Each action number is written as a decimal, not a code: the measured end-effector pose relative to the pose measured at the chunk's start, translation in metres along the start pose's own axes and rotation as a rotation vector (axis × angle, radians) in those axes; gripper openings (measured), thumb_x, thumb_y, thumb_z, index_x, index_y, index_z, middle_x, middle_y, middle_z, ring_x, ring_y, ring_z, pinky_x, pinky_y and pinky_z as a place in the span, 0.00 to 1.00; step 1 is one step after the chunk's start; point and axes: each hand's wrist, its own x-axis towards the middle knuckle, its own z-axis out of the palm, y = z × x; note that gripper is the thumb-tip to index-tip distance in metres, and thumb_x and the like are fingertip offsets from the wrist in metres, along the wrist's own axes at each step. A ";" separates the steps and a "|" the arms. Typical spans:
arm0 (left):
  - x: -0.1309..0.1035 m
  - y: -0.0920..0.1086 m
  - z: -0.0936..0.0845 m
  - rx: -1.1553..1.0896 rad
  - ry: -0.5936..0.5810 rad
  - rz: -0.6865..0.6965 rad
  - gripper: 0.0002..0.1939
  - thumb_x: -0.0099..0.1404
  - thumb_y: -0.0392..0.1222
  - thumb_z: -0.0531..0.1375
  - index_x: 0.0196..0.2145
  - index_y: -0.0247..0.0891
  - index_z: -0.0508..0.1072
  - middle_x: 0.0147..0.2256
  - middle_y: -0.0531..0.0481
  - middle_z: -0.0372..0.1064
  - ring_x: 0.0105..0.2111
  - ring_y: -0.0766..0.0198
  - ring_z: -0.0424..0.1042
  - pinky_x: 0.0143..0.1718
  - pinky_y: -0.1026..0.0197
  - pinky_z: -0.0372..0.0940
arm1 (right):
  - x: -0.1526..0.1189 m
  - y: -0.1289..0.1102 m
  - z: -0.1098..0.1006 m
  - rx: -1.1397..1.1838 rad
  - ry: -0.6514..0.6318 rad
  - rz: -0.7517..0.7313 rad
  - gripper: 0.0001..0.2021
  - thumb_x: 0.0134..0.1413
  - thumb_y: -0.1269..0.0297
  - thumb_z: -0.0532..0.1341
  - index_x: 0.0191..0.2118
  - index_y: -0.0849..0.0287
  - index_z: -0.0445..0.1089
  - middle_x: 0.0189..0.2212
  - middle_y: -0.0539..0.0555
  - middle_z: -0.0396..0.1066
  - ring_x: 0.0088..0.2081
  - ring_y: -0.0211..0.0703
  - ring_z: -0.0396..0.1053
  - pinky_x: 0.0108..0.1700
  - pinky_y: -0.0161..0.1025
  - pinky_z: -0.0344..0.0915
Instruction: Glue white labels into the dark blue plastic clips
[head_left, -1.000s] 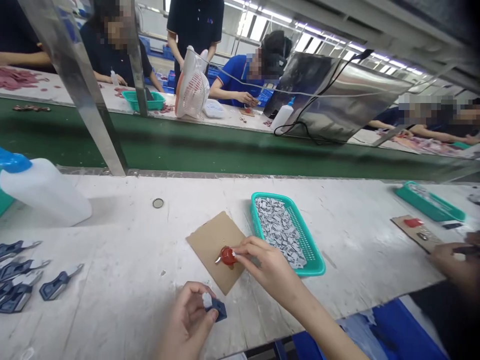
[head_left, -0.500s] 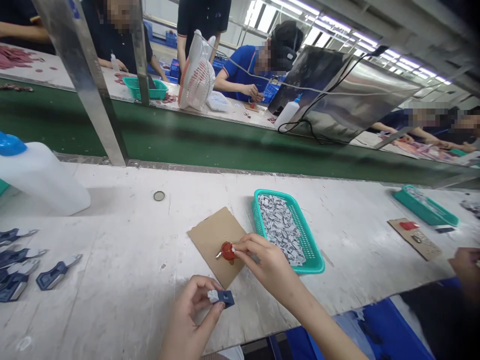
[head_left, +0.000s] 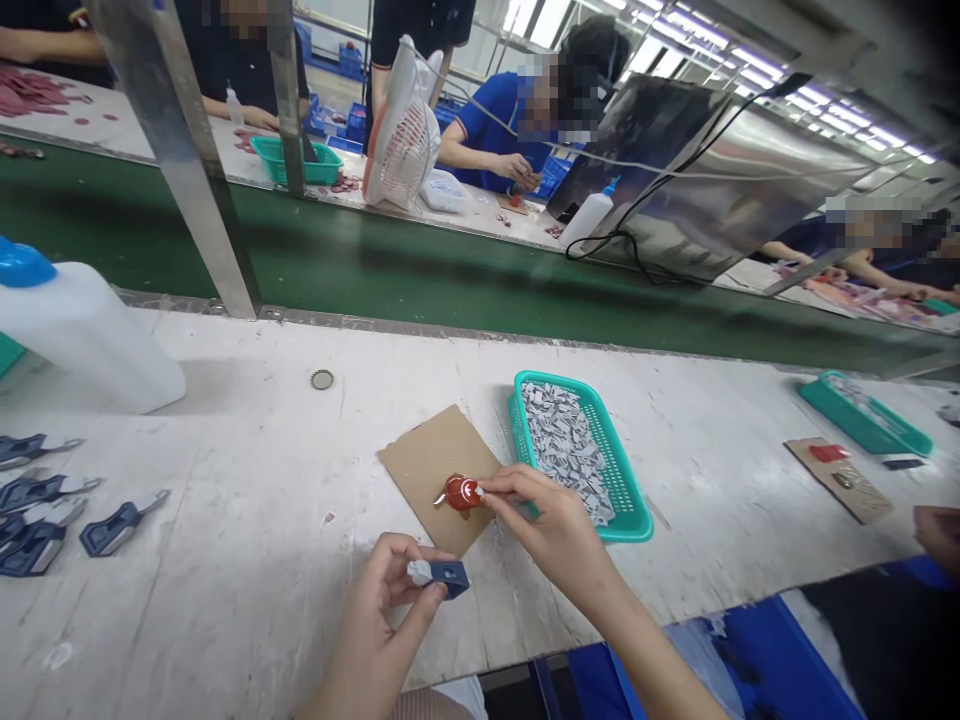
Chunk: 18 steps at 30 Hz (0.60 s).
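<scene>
Between the thumb and fingers of my left hand (head_left: 390, 600) is a small dark blue plastic piece (head_left: 451, 576) with a hole in it and a light grey end. My right hand (head_left: 551, 520) pinches a small grey piece (head_left: 480, 490) at the edge of a glossy red blob (head_left: 459, 492). That blob lies on a square of brown cardboard (head_left: 424, 460) on the table. Just beyond my right hand stands a green basket (head_left: 626, 490) full of small grey pieces (head_left: 562, 435).
Several dark blue parts (head_left: 112, 528) lie at the left, near a large white bottle (head_left: 97, 340) with a blue cap. A bottle cap (head_left: 322, 379) lies farther back. At the right are another cardboard piece (head_left: 862, 500) and green basket (head_left: 862, 420). A metal post (head_left: 180, 170) rises behind.
My right hand has drawn the small grey piece slightly right along the red blob's edge. My left hand still holds the blue piece. The whole view has shifted slightly.
</scene>
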 end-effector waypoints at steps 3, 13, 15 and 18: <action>0.001 -0.004 -0.002 0.007 -0.013 0.015 0.11 0.65 0.48 0.62 0.37 0.42 0.65 0.44 0.46 0.77 0.42 0.58 0.76 0.45 0.57 0.68 | -0.002 0.002 -0.001 -0.024 0.016 0.016 0.11 0.64 0.59 0.58 0.37 0.56 0.76 0.35 0.56 0.76 0.36 0.46 0.74 0.35 0.40 0.71; 0.004 -0.008 -0.008 0.063 -0.045 0.021 0.09 0.68 0.47 0.60 0.43 0.41 0.69 0.47 0.44 0.77 0.46 0.58 0.75 0.49 0.57 0.68 | -0.006 0.001 0.003 0.012 0.033 0.038 0.11 0.64 0.58 0.58 0.38 0.57 0.76 0.35 0.57 0.76 0.37 0.47 0.74 0.35 0.39 0.72; 0.004 -0.008 -0.007 0.064 -0.034 0.019 0.09 0.67 0.47 0.60 0.42 0.41 0.71 0.46 0.44 0.77 0.46 0.59 0.75 0.49 0.58 0.68 | -0.006 0.002 0.002 0.043 0.049 0.065 0.10 0.62 0.59 0.60 0.37 0.57 0.76 0.35 0.57 0.76 0.37 0.47 0.74 0.35 0.40 0.72; 0.003 -0.006 -0.006 0.048 -0.024 0.017 0.09 0.66 0.45 0.61 0.42 0.40 0.73 0.45 0.45 0.78 0.45 0.60 0.76 0.48 0.60 0.69 | -0.008 0.000 -0.002 0.188 0.056 0.156 0.08 0.58 0.59 0.64 0.37 0.57 0.78 0.36 0.56 0.76 0.39 0.47 0.75 0.39 0.40 0.73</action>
